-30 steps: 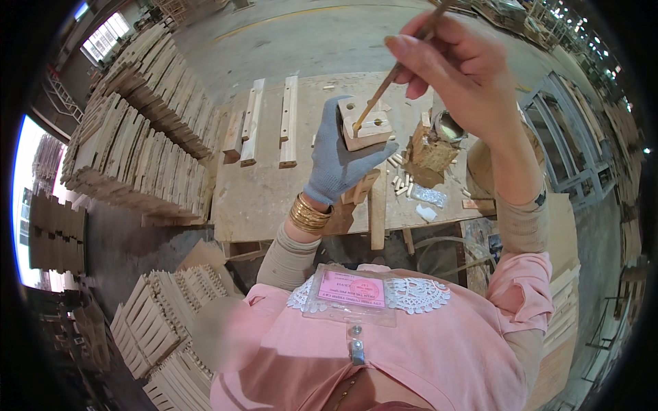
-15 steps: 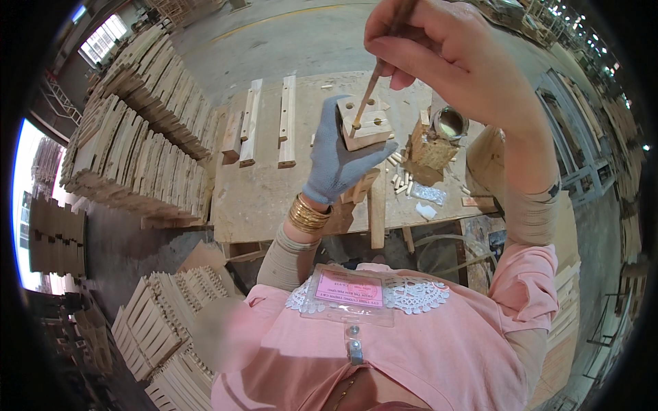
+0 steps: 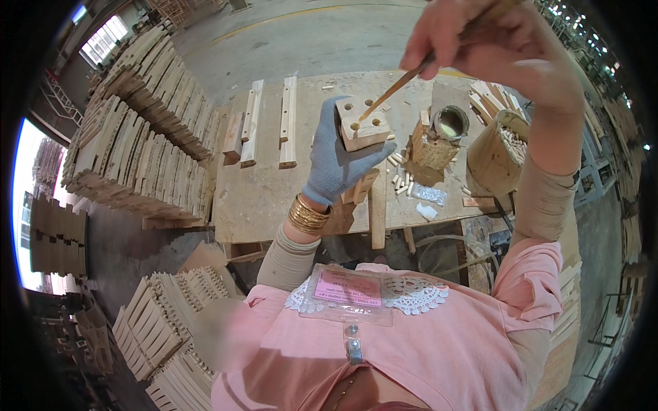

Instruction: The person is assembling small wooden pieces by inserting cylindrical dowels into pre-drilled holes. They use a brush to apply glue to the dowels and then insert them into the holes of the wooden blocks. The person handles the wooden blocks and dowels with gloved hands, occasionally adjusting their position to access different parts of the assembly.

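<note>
Fingers of gloved left hand (image 3: 336, 161) are gripping drilled wooden block (image 3: 363, 125) above worktop (image 3: 274, 192); right hand (image 3: 480, 44) is pinching thin stick (image 3: 397, 85), tip now re-angled into another hole, suggesting hole-by-hole glue application.

Gloved left hand (image 3: 336, 161) gripping, right hand (image 3: 480, 41) pinching.

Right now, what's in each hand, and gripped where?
Left hand, gloved, grips the wooden block with holes from below, around its lower part. Right hand pinches a thin stick at its upper end, tip at a hole.
</note>
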Demonstrator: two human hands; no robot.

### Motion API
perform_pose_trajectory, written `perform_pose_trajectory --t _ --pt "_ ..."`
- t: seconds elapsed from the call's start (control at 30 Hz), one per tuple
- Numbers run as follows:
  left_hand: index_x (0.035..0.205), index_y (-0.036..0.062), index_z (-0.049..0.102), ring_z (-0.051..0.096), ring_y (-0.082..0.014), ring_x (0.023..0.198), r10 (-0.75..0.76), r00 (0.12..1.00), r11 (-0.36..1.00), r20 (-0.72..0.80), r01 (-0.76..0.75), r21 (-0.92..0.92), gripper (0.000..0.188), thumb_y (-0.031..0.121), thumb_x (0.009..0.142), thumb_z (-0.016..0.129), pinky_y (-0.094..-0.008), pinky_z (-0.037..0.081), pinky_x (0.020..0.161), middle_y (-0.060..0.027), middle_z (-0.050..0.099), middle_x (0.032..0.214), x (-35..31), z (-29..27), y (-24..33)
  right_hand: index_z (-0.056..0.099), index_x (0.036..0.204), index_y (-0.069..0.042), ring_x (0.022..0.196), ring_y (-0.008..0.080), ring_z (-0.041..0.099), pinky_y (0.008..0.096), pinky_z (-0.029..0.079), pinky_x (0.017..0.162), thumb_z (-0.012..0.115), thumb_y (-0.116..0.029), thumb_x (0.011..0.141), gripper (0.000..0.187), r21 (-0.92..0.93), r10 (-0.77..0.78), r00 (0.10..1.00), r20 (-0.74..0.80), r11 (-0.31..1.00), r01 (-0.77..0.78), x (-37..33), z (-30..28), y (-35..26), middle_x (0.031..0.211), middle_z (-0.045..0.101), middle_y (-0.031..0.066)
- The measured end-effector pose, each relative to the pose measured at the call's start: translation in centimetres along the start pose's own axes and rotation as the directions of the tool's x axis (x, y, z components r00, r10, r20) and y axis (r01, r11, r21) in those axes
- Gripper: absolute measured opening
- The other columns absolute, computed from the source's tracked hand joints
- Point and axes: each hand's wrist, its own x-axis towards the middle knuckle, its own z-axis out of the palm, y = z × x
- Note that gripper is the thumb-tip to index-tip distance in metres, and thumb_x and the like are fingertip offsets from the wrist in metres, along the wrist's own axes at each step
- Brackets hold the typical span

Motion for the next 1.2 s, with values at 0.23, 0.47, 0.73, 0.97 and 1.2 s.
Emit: perform_pose_trajectory --t 0.23,0.47,0.73,0.97,1.2 --pt "0.110 0.0035 0.037 0.055 -0.0151 0.095 -0.080 0.996 0.973 -0.050 0.067 -0.223 0.061 0.002 0.063 0.076 -0.0275 0.050 0.079 -0.0083 0.052 0.102 -0.3 0.2 0.2 0.060 0.085 0.005 0.057 0.0167 0.063 0.0236 0.053 0.052 0.053 -0.006 0.084 0.013 -0.240 -0.040 0.753 -0.657 0.958 -0.159 -3.2 0.7 -2.2 0.075 0.064 0.0181" --pt "0.109 0.0033 0.042 0.056 -0.0142 0.088 -0.199 0.968 0.963 -0.153 0.165 -0.212 0.056 -0.003 0.064 0.074 -0.0258 0.051 0.073 -0.0068 0.054 0.099 -0.2 -0.8 1.4 0.065 0.089 -0.002 0.058 0.0071 0.057 0.0196 0.046 0.055 0.059 -0.022 0.085 0.021 -0.312 0.031 0.403 -0.915 0.579 -0.753 -15.9 -2.1 5.9 0.070 0.063 0.0034" --pt "0.116 0.0022 0.042 0.052 -0.0144 0.093 -0.197 0.971 0.968 -0.137 0.170 -0.182 0.058 -0.003 0.066 0.070 -0.0264 0.046 0.079 -0.0064 0.051 0.104 -0.1 -0.3 0.7 0.067 0.086 -0.009 0.080 0.0304 0.062 0.0413 0.048 0.070 0.057 -0.044 0.078 0.038 -0.154 0.252 0.170 -0.953 0.084 -0.984 -23.4 -0.2 18.5 0.081 0.065 0.0136" --pt "0.120 0.0005 0.040 0.051 -0.0143 0.096 -0.186 0.964 0.981 -0.189 0.172 -0.092 0.060 -0.003 0.067 0.068 -0.0271 0.043 0.083 -0.0074 0.050 0.109 -0.7 -1.3 -0.3 0.066 0.085 -0.007 0.080 0.0290 0.062 0.0380 0.049 0.072 0.059 -0.047 0.073 0.043 0.231 0.386 -0.085 -0.919 0.350 -0.908 -26.5 -1.9 20.2 0.081 0.065 0.0148" --pt "0.103 -0.0011 0.055 0.055 -0.0144 0.085 -0.242 0.935 0.970 -0.258 0.227 -0.086 0.029 0.001 0.075 0.063 -0.0263 0.046 0.075 -0.0063 0.056 0.100 -1.1 -0.9 -0.4 0.065 0.095 -0.010 0.091 0.0275 0.061 0.0378 0.048 0.079 0.050 -0.019 0.078 0.025 -0.047 0.537 -0.076 -0.840 -0.212 -0.976 -38.2 -6.6 16.0 0.098 0.063 0.0140"
